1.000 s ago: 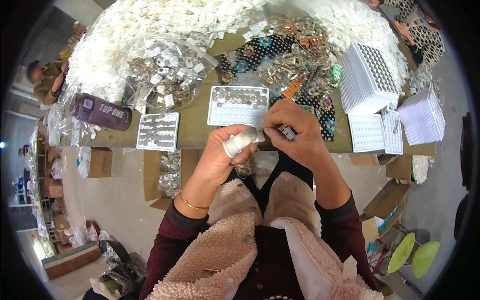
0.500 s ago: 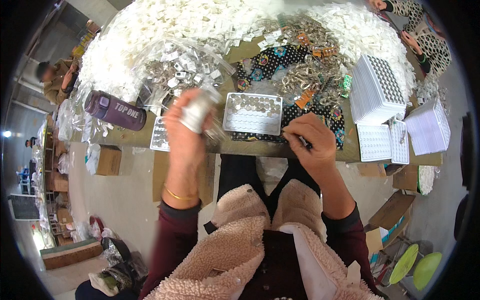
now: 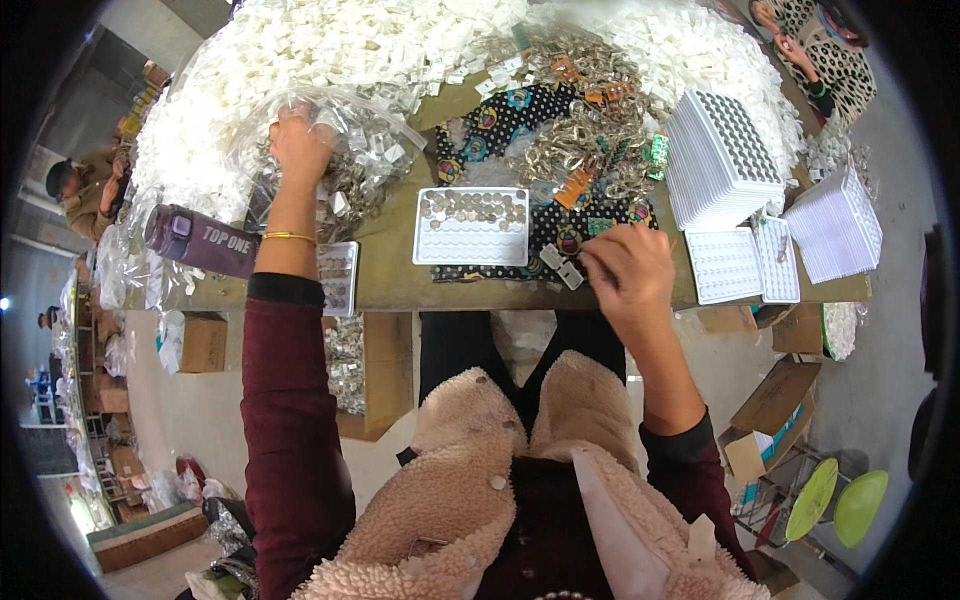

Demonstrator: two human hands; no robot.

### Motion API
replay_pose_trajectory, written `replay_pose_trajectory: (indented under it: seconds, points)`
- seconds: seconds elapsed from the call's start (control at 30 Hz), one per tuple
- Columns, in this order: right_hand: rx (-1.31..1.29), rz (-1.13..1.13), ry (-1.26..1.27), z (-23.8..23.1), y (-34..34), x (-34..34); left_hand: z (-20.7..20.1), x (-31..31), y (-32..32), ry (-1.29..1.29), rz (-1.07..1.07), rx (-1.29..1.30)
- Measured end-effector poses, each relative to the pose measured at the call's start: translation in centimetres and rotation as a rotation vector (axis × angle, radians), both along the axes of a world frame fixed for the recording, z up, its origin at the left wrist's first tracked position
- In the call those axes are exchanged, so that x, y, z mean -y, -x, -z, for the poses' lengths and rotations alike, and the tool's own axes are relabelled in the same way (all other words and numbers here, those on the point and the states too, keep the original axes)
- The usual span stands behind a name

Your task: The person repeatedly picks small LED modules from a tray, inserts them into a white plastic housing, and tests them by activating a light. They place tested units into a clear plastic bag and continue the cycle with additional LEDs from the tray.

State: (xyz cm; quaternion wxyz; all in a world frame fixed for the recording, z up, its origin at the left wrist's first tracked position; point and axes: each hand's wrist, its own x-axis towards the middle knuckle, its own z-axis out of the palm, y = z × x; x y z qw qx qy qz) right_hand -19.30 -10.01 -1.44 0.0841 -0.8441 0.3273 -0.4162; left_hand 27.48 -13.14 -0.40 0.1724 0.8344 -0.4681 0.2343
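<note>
My left hand [image 3: 300, 145] reaches into a clear plastic bag [image 3: 375, 105] of small white and shiny pieces; its fingertips are hidden there. Near the table's front edge, my right hand [image 3: 630, 268] has its fingers drawn together in a pinch, and whatever they hold is too small to make out. Just left of those fingers lie two small pale clear-looking pieces [image 3: 562, 266]. A white tray [image 3: 470, 250] with moulded rows sits between my hands, its far half dotted with small round silvery discs [image 3: 470, 208].
White pieces [image 3: 400, 45] heap along the back. Metal clasps [image 3: 590, 140] lie on a dotted cloth [image 3: 480, 140]. Stacked trays [image 3: 720, 160] stand right, a purple bottle [image 3: 200, 240] left. A smaller tray [image 3: 338, 278] lies by my left forearm. Another person's hand [image 3: 795, 52] is at far right.
My left hand has moved away left from beside the tray into the plastic bag, without the pale blurred thing it held. Two small pieces now lie by my right hand, which stays pinched.
</note>
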Motion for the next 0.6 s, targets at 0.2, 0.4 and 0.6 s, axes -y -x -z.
replay_pose_trajectory:
  seconds: [0.2,0.4,0.6]
  points:
    - [-0.242,-0.007,0.054,0.4,-1.6,-0.5,-1.1,-3.9,1.0,0.191,0.367,-0.264]
    - [-0.203,-0.128,0.021,1.2,-1.5,-0.1,-2.8,-9.7,11.6,0.362,0.377,0.212]
    - [0.029,-0.363,0.179,1.6,-1.8,-1.1,0.4,-13.5,26.2,0.221,0.921,-0.701]
